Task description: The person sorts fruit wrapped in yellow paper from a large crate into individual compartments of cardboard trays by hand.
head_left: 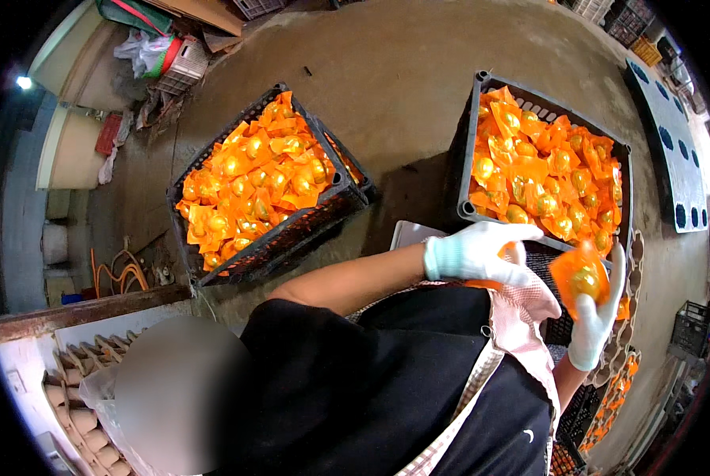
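Note:
White gloves with pale green cuffs cover both my hands. My right hand (pixel 600 321) is closed on a round yellow piece in an orange wrapper (pixel 583 279), thumb in front and fingers along its far side. My left hand (pixel 482 252) is beside the near rim of the right crate, its fingers curved around some orange wrapper (pixel 507 253); whatever is inside is hidden. That black plastic crate (pixel 547 82) is heaped with the same orange-wrapped pieces (pixel 547 170). A second black crate (pixel 264 247), at the left, is just as full of them.
A grey-blue panel with dark round holes (pixel 668 147) stands at the far right. Moulded trays (pixel 618 349) and more orange wrappers (pixel 613 403) lie beyond my right arm. Stacked egg trays (pixel 85 428) are at the lower left. An orange hose (pixel 121 270) lies near a wooden edge (pixel 93 309).

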Demonstrator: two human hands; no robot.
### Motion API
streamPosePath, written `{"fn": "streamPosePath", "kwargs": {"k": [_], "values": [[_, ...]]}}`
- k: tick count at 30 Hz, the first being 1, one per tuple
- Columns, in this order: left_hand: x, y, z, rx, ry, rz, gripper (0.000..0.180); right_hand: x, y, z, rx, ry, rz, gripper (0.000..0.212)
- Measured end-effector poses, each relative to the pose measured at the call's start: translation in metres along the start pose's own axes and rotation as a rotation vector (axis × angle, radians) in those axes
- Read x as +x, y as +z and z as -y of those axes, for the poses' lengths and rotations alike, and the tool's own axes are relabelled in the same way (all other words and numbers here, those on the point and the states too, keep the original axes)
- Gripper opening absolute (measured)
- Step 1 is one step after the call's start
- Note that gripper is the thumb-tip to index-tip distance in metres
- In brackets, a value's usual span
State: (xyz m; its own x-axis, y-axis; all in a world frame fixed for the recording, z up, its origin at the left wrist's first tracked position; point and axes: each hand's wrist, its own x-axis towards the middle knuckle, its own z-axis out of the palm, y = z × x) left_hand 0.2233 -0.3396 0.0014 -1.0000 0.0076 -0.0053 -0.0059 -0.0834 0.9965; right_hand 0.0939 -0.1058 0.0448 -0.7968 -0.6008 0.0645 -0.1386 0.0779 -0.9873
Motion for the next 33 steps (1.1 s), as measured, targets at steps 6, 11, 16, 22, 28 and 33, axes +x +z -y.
{"fn": "streamPosePath", "kwargs": {"k": [6, 11, 16, 22, 28, 33], "values": [[0.006, -0.021, -0.013, -0.563, -0.071, -0.161, 0.045, 0.039, 0.08, 0.023, -0.632, -0.506, 0.331, 0.095], [-0.069, -0.065, -0.007, -0.642, -0.022, -0.607, 0.028, 0.049, 0.107, 0.042, -0.345, -0.437, 0.465, 0.091], [-0.129, -0.166, -0.03, -0.002, -0.01, -1.265, 0.013, 0.075, -0.017, -0.03, -0.354, -0.197, -0.162, 0.055], [-0.235, -0.286, 0.008, 0.468, -0.646, -1.339, 0.011, 0.087, -0.076, -0.076, -0.56, -0.135, -0.246, 0.046], [-0.195, -0.271, -0.035, 1.836, -0.651, -1.17, 0.038, 0.115, 0.049, -0.07, -1.111, -0.214, 0.258, 0.066], [-0.034, -0.2, -0.047, 0.824, -0.107, -0.759, 0.044, 0.15, 0.013, -0.133, -0.783, -0.204, 0.125, 0.066]]}}
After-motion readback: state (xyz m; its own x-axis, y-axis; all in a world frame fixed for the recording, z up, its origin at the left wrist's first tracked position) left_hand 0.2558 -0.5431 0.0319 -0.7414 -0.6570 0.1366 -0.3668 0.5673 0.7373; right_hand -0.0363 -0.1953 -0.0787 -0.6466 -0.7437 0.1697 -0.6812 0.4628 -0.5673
